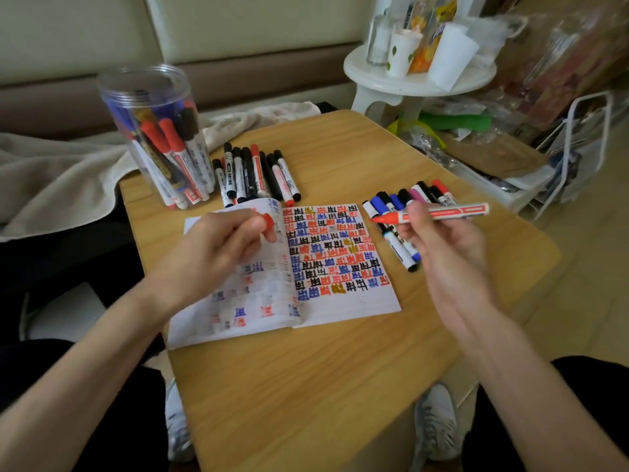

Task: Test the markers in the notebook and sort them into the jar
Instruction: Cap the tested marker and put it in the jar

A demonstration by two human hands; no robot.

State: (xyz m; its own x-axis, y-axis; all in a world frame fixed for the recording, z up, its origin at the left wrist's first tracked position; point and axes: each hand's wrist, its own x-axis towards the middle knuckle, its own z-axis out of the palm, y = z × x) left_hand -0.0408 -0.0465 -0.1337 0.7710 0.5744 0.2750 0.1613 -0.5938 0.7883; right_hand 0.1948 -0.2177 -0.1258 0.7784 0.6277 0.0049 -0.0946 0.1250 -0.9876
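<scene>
The right hand (pixel 439 240) is pinching a red marker (pixel 442 212) between the thumb and the fingertips, up above the tabletop (pixel 306 386). The marker is lying flat in the air. Its long side is running from 3 o'clock to 9 o'clock, and its bare red tip is pointing to 9 o'clock. The open notebook (pixel 354 308) is sitting just past the tip, at about 8 o'clock and lower down. So I think the tip is going to have to tilt down onto the page, where a white strip is showing along the near edge. The left hand (pixel 218 247) is pinching the red cap (pixel 268 222) over the left page. The jar (pixel 153 131) is standing far off at 10 o'clock, nearer the left hand.
</scene>
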